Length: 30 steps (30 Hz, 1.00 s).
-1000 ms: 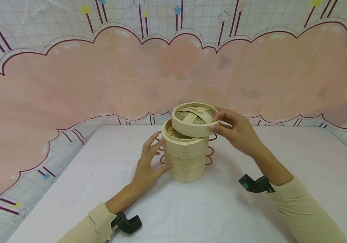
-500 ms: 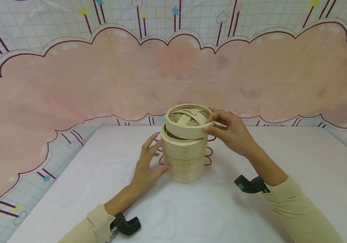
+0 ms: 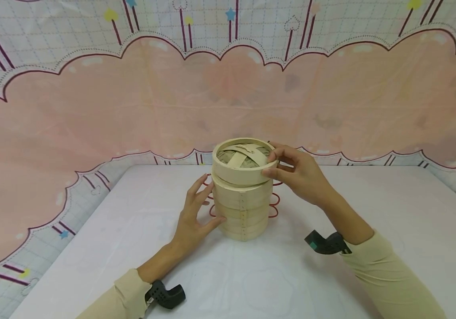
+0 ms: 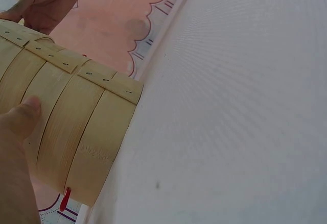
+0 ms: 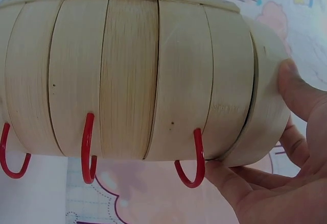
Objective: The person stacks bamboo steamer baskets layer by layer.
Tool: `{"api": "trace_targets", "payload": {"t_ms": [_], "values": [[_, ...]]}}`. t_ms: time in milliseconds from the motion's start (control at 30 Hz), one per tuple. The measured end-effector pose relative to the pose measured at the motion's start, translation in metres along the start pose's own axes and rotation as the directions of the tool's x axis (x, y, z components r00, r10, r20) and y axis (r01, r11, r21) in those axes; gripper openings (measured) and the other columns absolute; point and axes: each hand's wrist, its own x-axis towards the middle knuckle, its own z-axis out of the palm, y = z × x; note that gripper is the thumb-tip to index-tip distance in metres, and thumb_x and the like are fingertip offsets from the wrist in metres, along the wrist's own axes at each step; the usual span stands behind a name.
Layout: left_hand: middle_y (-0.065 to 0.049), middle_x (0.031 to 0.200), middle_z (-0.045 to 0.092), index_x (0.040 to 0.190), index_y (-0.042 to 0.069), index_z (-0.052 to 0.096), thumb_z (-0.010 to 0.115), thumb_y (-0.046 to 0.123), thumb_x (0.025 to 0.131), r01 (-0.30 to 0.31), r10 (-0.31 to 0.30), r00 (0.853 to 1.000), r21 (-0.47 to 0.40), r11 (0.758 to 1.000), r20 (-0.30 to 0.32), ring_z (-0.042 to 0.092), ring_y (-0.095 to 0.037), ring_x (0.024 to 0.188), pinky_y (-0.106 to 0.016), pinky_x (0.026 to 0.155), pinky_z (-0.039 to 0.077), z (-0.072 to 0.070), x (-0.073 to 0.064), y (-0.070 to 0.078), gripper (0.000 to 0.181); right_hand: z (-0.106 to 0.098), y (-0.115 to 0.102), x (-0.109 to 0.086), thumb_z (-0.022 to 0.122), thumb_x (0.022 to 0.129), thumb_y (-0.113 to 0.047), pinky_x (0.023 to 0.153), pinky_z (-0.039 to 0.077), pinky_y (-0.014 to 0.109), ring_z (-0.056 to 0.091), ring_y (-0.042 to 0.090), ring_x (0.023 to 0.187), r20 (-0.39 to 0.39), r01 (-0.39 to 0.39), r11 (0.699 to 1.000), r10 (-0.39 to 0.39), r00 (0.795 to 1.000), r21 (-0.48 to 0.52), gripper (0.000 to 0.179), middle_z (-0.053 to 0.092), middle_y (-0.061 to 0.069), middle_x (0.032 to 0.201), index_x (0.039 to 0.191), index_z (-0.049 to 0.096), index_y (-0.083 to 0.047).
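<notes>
A stacked bamboo steamer with red side loops stands upright on the white table. Its round woven-top lid is over the top tier. In the right wrist view, a dark narrow gap shows between the lid and the tier beside it. My right hand pinches the lid's right rim, thumb outside and fingertips over the top edge. My left hand rests against the steamer's left side with fingers spread; its thumb touches the front wall. The inside of the steamer is hidden.
The white table spreads around the steamer. A peach cloud-patterned backdrop hangs behind it. Each wrist wears a black camera mount, one on the left and one on the right.
My right hand has moved the lid left and slightly down, from overhanging the right side to over the top tier, covering the opening. The left hand has stayed in place.
</notes>
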Motion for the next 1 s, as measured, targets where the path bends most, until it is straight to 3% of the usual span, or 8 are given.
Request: {"api": "trace_targets", "payload": {"t_ms": [200, 400, 700, 1000], "values": [[-0.02, 0.152, 0.024, 0.146, 0.01, 0.039, 0.086, 0.002, 0.066, -0.017, 0.017, 1.0, 0.001, 1.0, -0.008, 0.052, -0.027, 0.114, -0.04, 0.083, 0.048, 0.0014, 0.0017, -0.0004, 0.093, 0.0017, -0.0002, 0.0001, 0.074, 0.085, -0.014, 0.075, 0.056, 0.039, 0.056, 0.029, 0.116, 0.022, -0.027, 0.999, 0.027, 0.999, 0.039, 0.023, 0.039, 0.008, 0.147, 0.095, 0.056, -0.003], [-0.017, 0.152, 0.023, 0.146, 0.012, 0.039, 0.085, 0.002, 0.067, -0.005, 0.005, 1.0, 0.003, 1.0, -0.002, 0.052, -0.026, 0.113, -0.037, 0.084, 0.048, 0.0017, 0.0022, -0.001, 0.092, 0.0018, 0.0001, 0.0007, 0.074, 0.085, -0.014, 0.074, 0.057, 0.036, 0.056, 0.03, 0.116, 0.028, -0.036, 0.999, 0.035, 0.999, 0.035, 0.023, 0.037, 0.008, 0.149, 0.096, 0.056, -0.004], [-0.016, 0.153, 0.023, 0.146, 0.013, 0.039, 0.084, 0.004, 0.069, -0.005, 0.005, 1.0, 0.005, 1.0, -0.002, 0.052, -0.026, 0.113, -0.038, 0.084, 0.048, 0.0019, 0.0015, -0.0039, 0.09, 0.0025, -0.0014, 0.0001, 0.075, 0.084, -0.018, 0.079, 0.055, 0.033, 0.052, 0.028, 0.122, 0.036, -0.061, 0.997, 0.06, 0.998, 0.042, 0.026, 0.034, 0.005, 0.151, 0.097, 0.056, -0.004], [-0.015, 0.153, 0.023, 0.146, 0.013, 0.039, 0.083, 0.008, 0.071, -0.009, 0.009, 1.0, 0.004, 1.0, 0.002, 0.052, -0.026, 0.114, -0.037, 0.084, 0.048, 0.001, 0.0013, -0.0026, 0.087, 0.0054, 0.0002, -0.0006, 0.074, 0.085, -0.012, 0.088, 0.049, 0.029, 0.042, 0.024, 0.131, 0.038, -0.018, 0.999, 0.017, 0.999, 0.037, 0.022, 0.035, 0.008, 0.15, 0.095, 0.056, -0.003]]}}
